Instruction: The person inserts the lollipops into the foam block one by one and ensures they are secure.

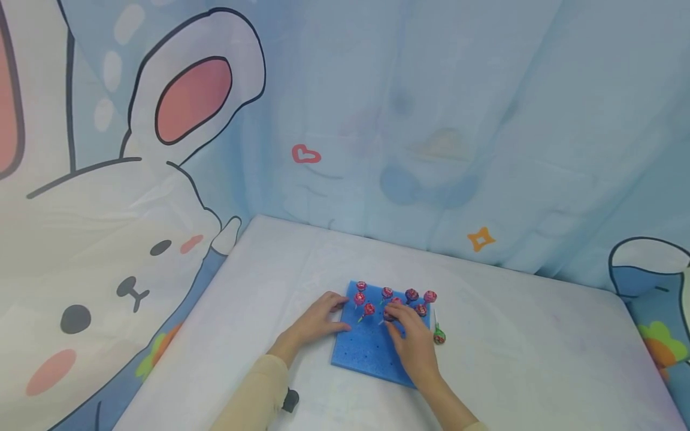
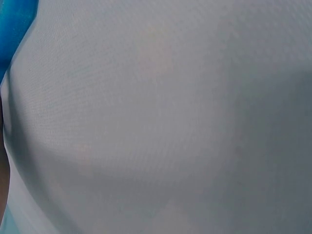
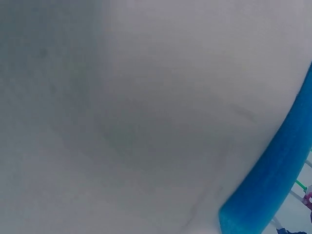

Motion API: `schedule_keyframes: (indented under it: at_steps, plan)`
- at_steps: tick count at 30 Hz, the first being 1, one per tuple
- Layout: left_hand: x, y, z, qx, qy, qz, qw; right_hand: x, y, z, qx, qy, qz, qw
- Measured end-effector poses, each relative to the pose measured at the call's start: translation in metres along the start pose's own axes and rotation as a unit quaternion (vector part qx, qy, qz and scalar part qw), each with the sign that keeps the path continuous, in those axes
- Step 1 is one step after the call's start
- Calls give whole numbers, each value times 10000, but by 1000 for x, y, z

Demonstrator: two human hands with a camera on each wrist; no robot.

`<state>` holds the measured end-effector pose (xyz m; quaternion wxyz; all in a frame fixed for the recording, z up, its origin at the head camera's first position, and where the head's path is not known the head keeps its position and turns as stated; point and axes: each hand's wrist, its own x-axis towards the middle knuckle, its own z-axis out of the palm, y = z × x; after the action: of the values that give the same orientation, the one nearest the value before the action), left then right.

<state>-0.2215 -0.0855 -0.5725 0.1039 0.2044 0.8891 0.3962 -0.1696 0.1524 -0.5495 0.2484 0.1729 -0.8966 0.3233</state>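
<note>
A blue foam board [image 1: 372,353] with small holes lies on the white-covered table. Several wrapped lollipops stand in its far half, among them a red one [image 1: 369,309] and a dark purple one [image 1: 412,294]. My right hand [image 1: 417,350] reaches over the board's right side and pinches a lollipop [image 1: 387,315], its head partly covered by the fingers. At the board's left edge, my left hand [image 1: 320,317] rests with thumb and fingers apart, touching the edge. In the right wrist view the board's blue edge [image 3: 270,170] shows; neither hand's fingers are visible in the wrist views.
A green-wrapped lollipop [image 1: 439,337] lies on the table just right of the board. A small black object [image 1: 290,400] sits beside the left sleeve. Behind the white tabletop [image 1: 291,257] hangs a blue printed curtain [image 1: 458,90] with a cartoon rabbit on the left.
</note>
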Motion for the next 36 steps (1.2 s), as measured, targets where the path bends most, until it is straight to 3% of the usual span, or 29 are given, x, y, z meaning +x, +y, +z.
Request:
schedule_keyframes:
  at_steps: [13,21,28,36]
  plan:
    - [1,-1,1,28,21,-9,10000,4,1,5,177,-260,478,9984]
    - [1,-1,1,11,15,18,10000,5,2,7,279,-374,416,9980]
    - [0,-1,2,57,38,23,10000,2,2,3,328,-513,784,9951]
    - [1,-2,2,59,35,52,10000,2,3,4,312,-363,467,9978]
